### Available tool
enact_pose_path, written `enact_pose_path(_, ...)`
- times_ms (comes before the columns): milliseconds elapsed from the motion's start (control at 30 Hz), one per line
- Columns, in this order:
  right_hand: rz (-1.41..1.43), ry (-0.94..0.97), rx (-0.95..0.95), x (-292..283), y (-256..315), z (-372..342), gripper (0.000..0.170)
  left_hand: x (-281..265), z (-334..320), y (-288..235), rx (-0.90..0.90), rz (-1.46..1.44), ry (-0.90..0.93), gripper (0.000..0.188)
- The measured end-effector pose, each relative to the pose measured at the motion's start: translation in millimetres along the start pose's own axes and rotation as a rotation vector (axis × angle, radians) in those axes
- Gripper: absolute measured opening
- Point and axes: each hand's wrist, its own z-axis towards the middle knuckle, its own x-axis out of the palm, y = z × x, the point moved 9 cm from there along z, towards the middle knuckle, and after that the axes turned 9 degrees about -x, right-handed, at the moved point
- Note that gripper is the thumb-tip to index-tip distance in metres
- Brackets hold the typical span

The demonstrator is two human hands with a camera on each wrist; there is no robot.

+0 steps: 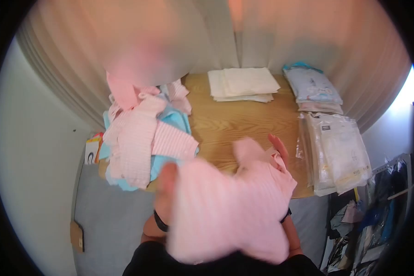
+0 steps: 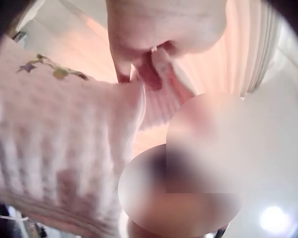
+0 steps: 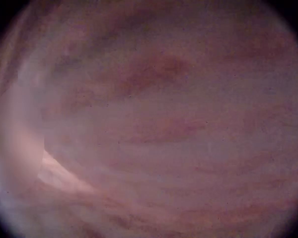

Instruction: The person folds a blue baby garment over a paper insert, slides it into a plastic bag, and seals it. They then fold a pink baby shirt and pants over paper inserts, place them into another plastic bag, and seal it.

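A pink ribbed top [image 1: 230,207], blurred by motion, is spread in the air between both hands over the table's front edge. The left hand [image 1: 166,186] grips its left side; in the left wrist view the curled fingers of that hand [image 2: 164,29] pinch the cloth's edge. A small coloured print [image 2: 59,69] shows on the fabric there. At the top's right side the right hand [image 1: 279,152] holds the cloth, its fingers partly covered by it. Pink cloth [image 3: 164,124] fills the right wrist view and hides that hand.
A heap of pink and blue clothes [image 1: 138,138] lies on the wooden table [image 1: 225,119] at left. Folded white cloths [image 1: 244,83] lie at the back. Bagged garments [image 1: 313,87] and clear plastic bags [image 1: 342,152] line the right side. A rack [image 1: 382,207] stands at far right.
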Motion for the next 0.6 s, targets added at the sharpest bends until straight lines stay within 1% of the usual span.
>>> enact_pose_path(33,0.003,-0.018,0.023,-6.5,-2.3,8.9,0.054,-23.9,-5.0,0.7,0.011,-0.066,-0.084,0.018)
enact_pose_path(67,0.077,-0.005,0.141,-6.6,-9.0,18.3,0.053,-59.9,-10.3,5.5,-0.008,-0.141,-0.234,0.024)
enact_pose_path(100,0.180,0.004,0.296,-4.6,-16.5,29.0,0.049,-95.6,-20.2,13.1,-0.035,-0.210,-0.378,0.029)
enact_pose_path(133,0.130,0.031,0.375,-0.5,-36.4,39.4,0.056,-140.8,-32.6,23.4,-0.091,-0.297,-0.544,0.035)
enact_pose_path(167,-0.089,0.042,0.256,0.6,-40.7,64.9,0.061,-175.0,-47.0,38.3,-0.147,-0.388,-0.655,0.041)
enact_pose_path(200,-0.307,0.062,0.141,1.1,-39.0,75.8,0.066,-199.3,-62.9,60.9,-0.210,-0.472,-0.753,0.047)
enact_pose_path(233,-0.382,0.079,0.123,-2.3,-40.5,69.0,0.068,-196.1,-64.0,77.0,-0.258,-0.545,-0.836,0.053)
enact_pose_path(267,-0.457,0.083,0.090,-3.0,-46.0,66.7,0.071,-191.1,-75.4,90.2,-0.177,-0.533,-1.048,0.053)
enact_pose_path(300,-0.532,0.088,0.054,-3.5,-52.2,63.6,0.073,-175.7,-72.6,96.6,-0.280,-0.317,-1.082,0.052)
enact_pose_path(367,-0.573,0.281,0.168,-0.4,-68.7,20.1,0.069,-159.0,-83.7,104.5,-0.472,0.114,-1.132,0.052)
enact_pose_path(400,-0.591,0.388,0.232,-0.4,-70.7,-6.3,0.067,-156.0,-87.8,109.4,-0.503,0.311,-1.027,0.052)
enact_pose_path(467,-0.551,0.570,0.279,2.7,-61.7,-40.0,0.061,-146.0,-97.0,125.8,-0.554,0.685,-0.797,0.053)
enact_pose_path(500,-0.524,0.656,0.300,5.0,-56.3,-52.3,0.059,-140.8,-96.6,123.5,-0.564,0.846,-0.762,0.050)
enact_pose_path(567,-0.419,0.763,0.376,-0.6,-47.0,-69.0,0.054,-122.0,-84.3,105.4,-0.571,1.183,-0.657,0.045)
enact_pose_path(600,-0.367,0.813,0.406,-3.3,-42.7,-73.1,0.051,-114.3,-77.8,97.2,-0.590,1.229,-0.638,0.036)
